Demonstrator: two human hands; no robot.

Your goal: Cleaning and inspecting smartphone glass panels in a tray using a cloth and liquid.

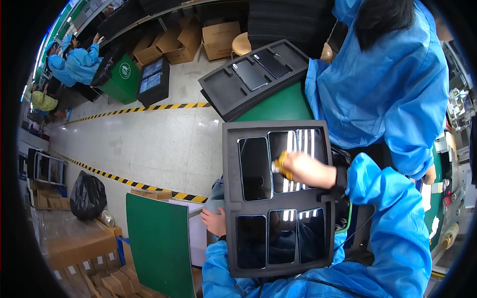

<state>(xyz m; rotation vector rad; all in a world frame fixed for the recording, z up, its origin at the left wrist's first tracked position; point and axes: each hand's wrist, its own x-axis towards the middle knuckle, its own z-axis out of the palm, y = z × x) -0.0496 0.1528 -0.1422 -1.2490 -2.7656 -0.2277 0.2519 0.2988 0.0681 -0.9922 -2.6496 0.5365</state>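
Apparently the work is partway through: the dark foam tray (228, 198) held up in front of the person has six pockets, and all six carry glossy black phone-like panels, three in the upper row and three in the lower. The right hand (308, 170) rests over the upper row, between the middle panel (284, 161) and the right one, its fingers curled shut round a small yellow tool (281, 165) whose tip touches or nearly touches the glass; which of the two I cannot tell. Judging from that, the upper row is being gone over now, and nothing shows whether the lower row (280, 242) has had its turn, since all the panels look alike and simply mirror the ceiling lights. The left hand (214, 222) grips the tray's left edge at about mid-height, fingers wrapped behind it and only the knuckles showing. A second tray (218, 82) with two panels lies well apart on the green bench (278, 107) beside a co-worker's blue sleeve (397, 119).
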